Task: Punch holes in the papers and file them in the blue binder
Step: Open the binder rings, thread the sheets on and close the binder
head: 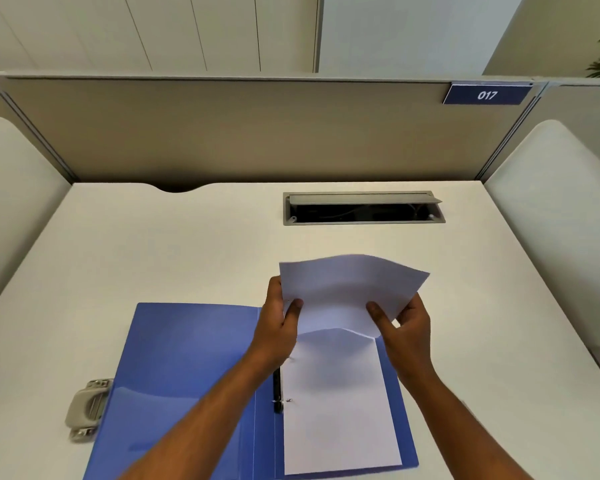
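The blue binder (pixel 184 375) lies open on the white desk near the front edge. White paper (pixel 340 410) rests on its right half, against the metal ring clip (pixel 278 400). Above it a white sheet (pixel 347 289) is lifted and curved in the air. My left hand (pixel 279 327) pinches the sheet's left edge. My right hand (pixel 406 323) pinches its lower right corner. A grey hole punch (pixel 85 408) sits just left of the binder, partly under its cover edge.
A cable tray (pixel 362 209) with its grey lid raised is sunk in the desk (pixel 187 244) at the back. Beige partition walls close off the back and both sides, with a blue "017" label (pixel 487 95) at the upper right.
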Motion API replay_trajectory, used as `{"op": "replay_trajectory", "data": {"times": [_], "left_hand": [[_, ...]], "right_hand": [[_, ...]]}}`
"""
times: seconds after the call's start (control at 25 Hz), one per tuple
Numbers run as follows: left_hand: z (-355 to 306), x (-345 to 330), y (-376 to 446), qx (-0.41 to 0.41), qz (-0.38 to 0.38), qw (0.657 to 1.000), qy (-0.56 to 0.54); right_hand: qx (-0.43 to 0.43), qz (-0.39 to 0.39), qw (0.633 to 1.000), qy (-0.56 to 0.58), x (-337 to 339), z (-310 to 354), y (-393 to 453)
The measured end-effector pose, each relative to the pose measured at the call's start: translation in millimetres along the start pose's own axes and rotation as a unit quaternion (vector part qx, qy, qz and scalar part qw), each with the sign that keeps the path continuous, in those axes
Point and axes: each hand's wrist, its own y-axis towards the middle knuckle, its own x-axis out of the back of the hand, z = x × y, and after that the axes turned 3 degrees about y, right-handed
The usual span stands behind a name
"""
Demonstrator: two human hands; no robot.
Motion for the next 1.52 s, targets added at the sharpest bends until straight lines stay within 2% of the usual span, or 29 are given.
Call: {"op": "replay_trajectory", "data": {"times": [0.08,0.28,0.4,0.6,0.72,0.84,0.96,1.08,1.2,1.28,1.4,1.52], "left_hand": [[6.2,-1.4,-10.8,0.024,0.012,0.999,0.024],[3.9,-5.7,-19.4,0.02,-0.012,0.999,0.031],[11.1,-10.0,-21.9,0.049,0.0,0.997,0.06],[13.6,-12.8,-23.3,0.046,-0.023,0.995,0.08],[14.7,-16.0,-26.7,0.084,-0.012,0.992,0.098],[8.1,-13.5,-25.6,0.098,-0.018,0.988,0.12],[9.6,-0.6,-24.0,0.135,-0.013,0.987,0.089],[23.6,10.8,-30.6,0.228,0.022,0.973,0.03],[39.2,13.3,-42.7,0.307,0.055,0.948,0.058],[52.3,13.9,-50.9,0.308,0.031,0.945,0.103],[74.0,22.0,-60.6,0.294,-0.032,0.949,0.11],[88.3,32.8,-61.9,0.271,-0.04,0.951,0.141]], "right_hand": [[-0.014,-0.005,1.0,-0.01,0.5,-9.2,-8.1],[0.01,-0.04,0.999,-0.024,4.5,-7.9,-15.3],[-0.016,-0.015,0.999,-0.036,4.0,-15.8,-21.7],[-0.012,-0.033,0.998,-0.057,8.9,-20.5,-20.9],[-0.03,-0.014,0.996,-0.083,7.5,-27.6,-27.6],[-0.017,-0.029,0.992,-0.121,12.6,-23.8,-23.7],[-0.001,0.013,0.989,-0.145,24.2,-9.6,-19.6],[-0.062,0.099,0.982,-0.149,33.5,-12.5,-25.5],[-0.108,0.123,0.973,-0.163,40.0,-29.7,-39.4],[-0.134,0.112,0.973,-0.152,44.5,-38.7,-48.6],[-0.154,0.101,0.968,-0.17,49.4,-49.0,-59.4],[-0.162,0.094,0.963,-0.196,51.4,-57.6,-66.7]]}}
